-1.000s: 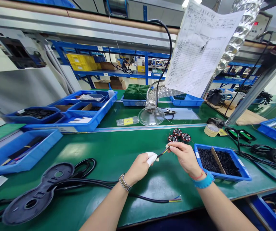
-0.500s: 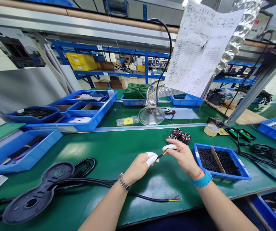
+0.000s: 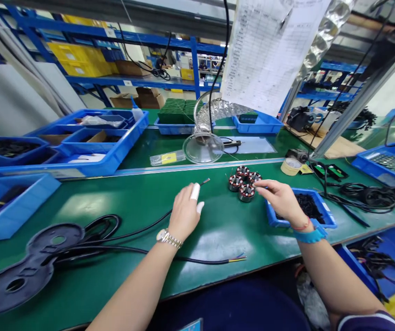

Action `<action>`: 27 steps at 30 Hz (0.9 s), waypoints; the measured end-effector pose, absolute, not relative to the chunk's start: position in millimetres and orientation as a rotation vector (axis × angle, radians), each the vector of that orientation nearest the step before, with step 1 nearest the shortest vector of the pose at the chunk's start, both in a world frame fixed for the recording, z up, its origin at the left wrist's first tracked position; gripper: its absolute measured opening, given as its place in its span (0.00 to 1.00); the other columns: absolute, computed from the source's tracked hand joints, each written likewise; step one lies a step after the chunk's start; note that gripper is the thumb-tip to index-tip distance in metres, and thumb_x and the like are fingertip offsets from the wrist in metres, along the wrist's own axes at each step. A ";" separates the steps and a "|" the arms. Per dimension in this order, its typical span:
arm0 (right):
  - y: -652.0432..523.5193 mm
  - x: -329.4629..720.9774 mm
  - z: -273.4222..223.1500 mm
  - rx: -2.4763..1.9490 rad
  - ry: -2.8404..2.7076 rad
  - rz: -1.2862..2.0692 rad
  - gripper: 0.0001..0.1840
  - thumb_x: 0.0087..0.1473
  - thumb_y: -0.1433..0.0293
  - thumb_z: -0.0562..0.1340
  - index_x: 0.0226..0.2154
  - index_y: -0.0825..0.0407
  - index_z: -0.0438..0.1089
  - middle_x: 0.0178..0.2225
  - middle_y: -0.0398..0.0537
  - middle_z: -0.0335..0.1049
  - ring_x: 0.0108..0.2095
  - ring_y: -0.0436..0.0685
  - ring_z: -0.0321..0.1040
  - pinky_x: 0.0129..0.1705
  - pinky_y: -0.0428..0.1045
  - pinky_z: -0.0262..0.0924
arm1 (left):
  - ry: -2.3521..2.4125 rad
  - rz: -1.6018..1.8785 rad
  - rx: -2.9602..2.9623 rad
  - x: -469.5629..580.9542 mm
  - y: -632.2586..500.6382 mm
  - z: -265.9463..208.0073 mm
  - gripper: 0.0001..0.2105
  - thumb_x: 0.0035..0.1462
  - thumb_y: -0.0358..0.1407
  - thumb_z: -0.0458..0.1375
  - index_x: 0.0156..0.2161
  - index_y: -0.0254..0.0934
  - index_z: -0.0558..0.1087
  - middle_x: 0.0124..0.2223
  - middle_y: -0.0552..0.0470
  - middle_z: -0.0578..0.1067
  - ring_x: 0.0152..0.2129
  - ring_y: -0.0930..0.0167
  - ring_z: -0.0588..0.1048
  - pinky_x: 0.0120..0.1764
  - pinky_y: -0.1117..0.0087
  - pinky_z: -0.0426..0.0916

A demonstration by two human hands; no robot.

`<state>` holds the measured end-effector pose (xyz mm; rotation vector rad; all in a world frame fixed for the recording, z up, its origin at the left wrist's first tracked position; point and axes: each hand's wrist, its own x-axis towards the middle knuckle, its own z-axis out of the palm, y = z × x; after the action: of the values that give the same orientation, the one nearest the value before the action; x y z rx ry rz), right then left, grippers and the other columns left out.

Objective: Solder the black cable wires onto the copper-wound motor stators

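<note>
My left hand, with white finger cots on the thumb and a finger, lies over a black cable. Its fingers are stretched out, and the cable's stripped wire end shows past them. At the right edge of a cluster of several motor stators, my right hand has its thumb and index fingertips drawn together. What is between them, if anything, is too small to make out. A second black cable with bare coloured wire ends lies nearer the bench edge. Left of both hands rests a dark grey figure-eight housing.
A blue bin of small black parts stands under my right hand. Blue trays fill the left side. A clear round suction hood and a tape roll stand farther back. A paper sheet hangs overhead.
My hands have moved apart. The left has let go of the wire end and flattened over the cable; the right has moved to the stators. The view has tilted down.
</note>
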<state>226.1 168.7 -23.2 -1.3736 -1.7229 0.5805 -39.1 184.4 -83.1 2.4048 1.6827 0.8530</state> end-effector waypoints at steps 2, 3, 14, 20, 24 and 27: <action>164.3 259.0 -14.6 -1.560 -1.861 0.362 0.11 0.51 0.65 0.56 0.33 0.52 0.72 0.35 0.48 0.73 0.37 0.54 0.68 0.42 0.49 0.61 | 1.345 0.480 2.468 -28.7 167.5 -78.5 0.12 0.55 0.35 0.49 0.43 0.36 0.69 0.42 0.43 0.72 0.39 0.62 0.69 0.42 0.64 0.62; 161.9 273.5 -11.7 -1.655 -1.962 0.265 0.12 0.52 0.66 0.55 0.33 0.53 0.72 0.35 0.48 0.73 0.37 0.54 0.68 0.42 0.48 0.60 | 1.157 0.282 2.461 -23.6 157.7 -75.8 0.10 0.54 0.37 0.51 0.38 0.38 0.71 0.37 0.47 0.73 0.34 0.65 0.71 0.37 0.67 0.63; 149.0 310.2 -25.1 -2.111 -2.506 0.064 0.11 0.47 0.72 0.56 0.23 0.53 0.73 0.28 0.52 0.72 0.34 0.56 0.68 0.37 0.46 0.58 | 1.059 0.102 2.285 -16.0 145.1 -63.8 0.08 0.55 0.35 0.48 0.30 0.37 0.68 0.27 0.51 0.73 0.24 0.69 0.71 0.28 0.72 0.59; 151.8 287.4 -35.1 -2.322 -2.393 -0.077 0.11 0.47 0.72 0.57 0.29 0.60 0.73 0.33 0.64 0.71 0.39 0.62 0.68 0.37 0.49 0.61 | 1.266 0.475 1.963 -30.2 158.8 -57.0 0.16 0.57 0.40 0.44 0.45 0.36 0.67 0.30 0.52 0.73 0.26 0.70 0.70 0.31 0.72 0.63; 153.2 280.0 -39.5 -2.368 -2.335 -0.050 0.12 0.45 0.77 0.55 0.28 0.59 0.73 0.30 0.62 0.72 0.36 0.61 0.69 0.36 0.49 0.61 | 1.300 0.507 1.916 -31.6 157.0 -56.1 0.19 0.56 0.41 0.44 0.46 0.34 0.68 0.33 0.50 0.73 0.28 0.69 0.70 0.33 0.70 0.64; 155.0 281.1 -42.1 -2.373 -2.278 0.004 0.11 0.43 0.76 0.55 0.26 0.58 0.73 0.29 0.60 0.72 0.34 0.60 0.70 0.34 0.49 0.61 | 1.301 0.524 1.907 -30.7 155.8 -54.6 0.19 0.56 0.41 0.45 0.47 0.33 0.68 0.33 0.49 0.73 0.29 0.68 0.70 0.35 0.69 0.64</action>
<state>281.1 155.0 -42.1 -2.3729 -2.2782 0.0035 -30.7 155.8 -54.6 1.9072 1.3010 0.5236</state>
